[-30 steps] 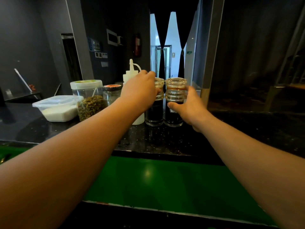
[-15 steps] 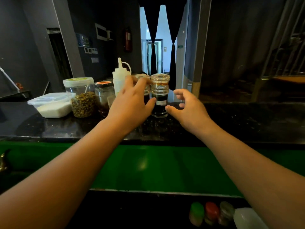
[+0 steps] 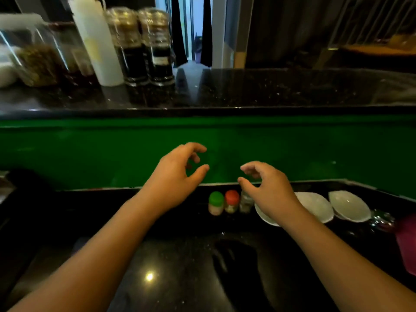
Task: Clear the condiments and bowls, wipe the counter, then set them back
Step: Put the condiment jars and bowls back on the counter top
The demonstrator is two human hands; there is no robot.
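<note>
Both hands empty: left hand (image 3: 173, 176) and right hand (image 3: 267, 188) hung with fingers curled loosely apart above the lower counter (image 3: 180, 266), gripping nothing. Just below sat three small shakers (image 3: 227, 202) in a row beside white bowls (image 3: 333, 208). Up on the upper counter (image 3: 270, 88), two dark sauce jars (image 3: 146, 46) stood touching, a white squeeze bottle (image 3: 94, 41) at their left.

A green wall panel (image 3: 292, 149) runs below dark curtains (image 3: 177, 30) and a doorway (image 3: 194, 25).
</note>
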